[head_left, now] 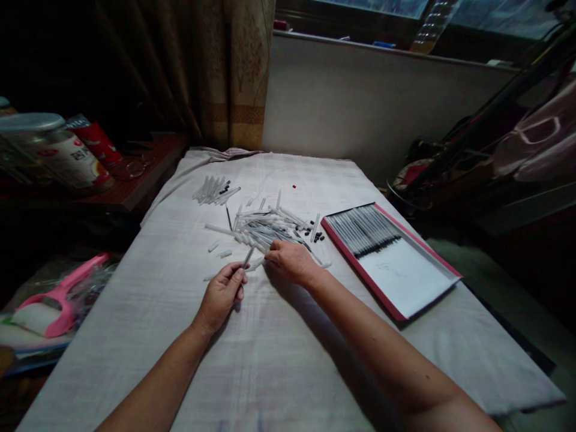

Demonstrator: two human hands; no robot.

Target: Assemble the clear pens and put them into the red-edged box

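Observation:
My left hand (224, 293) is closed on a slim pen (248, 257), which tilts up out of the fingers. Just to its right, my right hand (288, 259) reaches to the near edge of a pile of pen parts (265, 228), its fingers pinched together. Whatever those fingertips hold is hidden. Clear barrels, dark refills and pale caps make up the loose pile. Small black plugs (317, 236) lie at its right side. A shallow pink-edged box (405, 282) holds a row of pens (364, 227) laid side by side.
Another bunch of clear tubes (211, 189) lies at the far left of the cloth-covered table (180, 348). A tiny red piece (294, 186) sits near the back. To the left are a lidded jar (54, 150) and a pink tape dispenser (58, 297).

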